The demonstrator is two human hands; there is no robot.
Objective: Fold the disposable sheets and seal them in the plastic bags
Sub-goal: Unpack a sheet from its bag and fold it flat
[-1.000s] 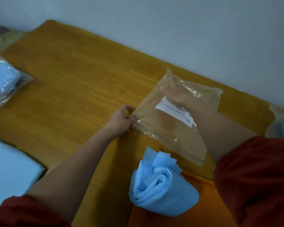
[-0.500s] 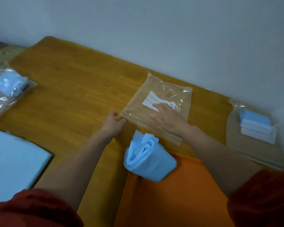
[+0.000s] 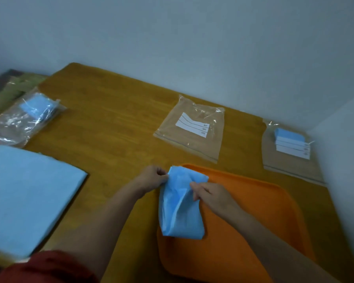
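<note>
The crumpled blue sheet (image 3: 181,203) is pinched at its top by both the left hand (image 3: 152,177) and right hand (image 3: 211,198), over the orange tray (image 3: 253,211); the empty bag (image 3: 192,132) is left lying just beyond.

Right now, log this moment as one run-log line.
left hand: pinches blue sheet | right hand: pinches blue sheet | blue sheet: bunched, over orange tray edge | empty bag: flat on table, untouched
</note>
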